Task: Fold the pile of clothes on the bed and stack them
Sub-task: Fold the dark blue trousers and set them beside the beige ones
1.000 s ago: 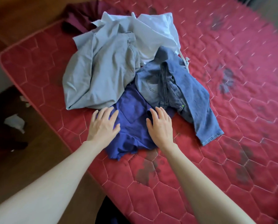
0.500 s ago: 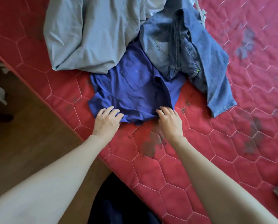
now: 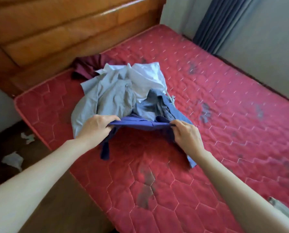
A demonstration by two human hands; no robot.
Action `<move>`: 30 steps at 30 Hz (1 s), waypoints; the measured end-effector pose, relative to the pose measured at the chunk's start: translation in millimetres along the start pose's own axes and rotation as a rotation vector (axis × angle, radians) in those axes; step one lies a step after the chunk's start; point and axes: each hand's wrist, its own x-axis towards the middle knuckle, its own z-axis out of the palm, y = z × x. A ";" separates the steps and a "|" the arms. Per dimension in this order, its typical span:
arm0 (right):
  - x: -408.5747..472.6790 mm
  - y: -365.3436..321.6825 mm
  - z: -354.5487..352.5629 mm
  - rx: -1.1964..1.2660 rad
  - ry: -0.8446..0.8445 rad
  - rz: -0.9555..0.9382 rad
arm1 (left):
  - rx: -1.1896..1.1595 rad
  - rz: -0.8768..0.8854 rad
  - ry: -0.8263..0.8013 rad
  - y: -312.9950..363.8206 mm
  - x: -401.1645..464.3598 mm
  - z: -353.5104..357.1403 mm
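A blue shirt (image 3: pixel 137 123) is stretched in the air between my hands, just above the red mattress (image 3: pixel 224 125). My left hand (image 3: pixel 96 126) pinches its left edge and my right hand (image 3: pixel 187 133) pinches its right edge; parts of it hang down below both hands. Right behind it lies the pile: a grey garment (image 3: pixel 106 100), a white garment (image 3: pixel 147 78), blue jeans (image 3: pixel 158 106) and a maroon garment (image 3: pixel 90 64) at the far side.
A wooden headboard (image 3: pixel 64 27) stands at the back left. The wall and a dark curtain (image 3: pixel 219 22) border the bed's far side. Crumpled white scraps (image 3: pixel 12 159) lie on the floor at the left, beside the mattress edge.
Both hands have closed on the blue shirt's near edge and lifted it off the mattress. The view has tilted up, bringing the headboard and the wall into sight.
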 end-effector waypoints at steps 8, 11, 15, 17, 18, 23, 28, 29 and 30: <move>100.1 -75.9 -233.6 0.116 0.319 -0.041 | 0.061 0.279 0.089 148.3 46.3 -216.4; 120.1 -105.4 -324.3 0.146 0.391 -0.047 | 0.079 0.387 0.173 207.3 47.3 -291.8; 126.3 -140.3 -432.0 0.140 0.495 -0.104 | 0.111 0.512 0.344 277.0 40.5 -365.9; 123.7 -154.1 -476.4 0.126 0.534 -0.112 | 0.079 0.525 0.379 302.9 36.6 -390.3; 121.5 -159.3 -495.1 0.134 0.545 -0.101 | 0.047 0.522 0.366 313.4 34.7 -399.2; 107.3 -178.2 -551.5 0.126 0.571 -0.058 | 0.102 0.497 0.188 349.8 37.5 -412.2; 95.0 -191.8 -573.5 0.062 0.663 -0.074 | -0.066 0.581 -0.095 402.0 39.1 -383.2; 91.9 -194.3 -577.3 0.060 0.676 -0.089 | -0.191 0.637 -0.091 417.3 36.8 -372.6; 88.9 -196.1 -580.8 0.064 0.683 -0.104 | -0.302 0.687 -0.052 432.7 34.9 -361.9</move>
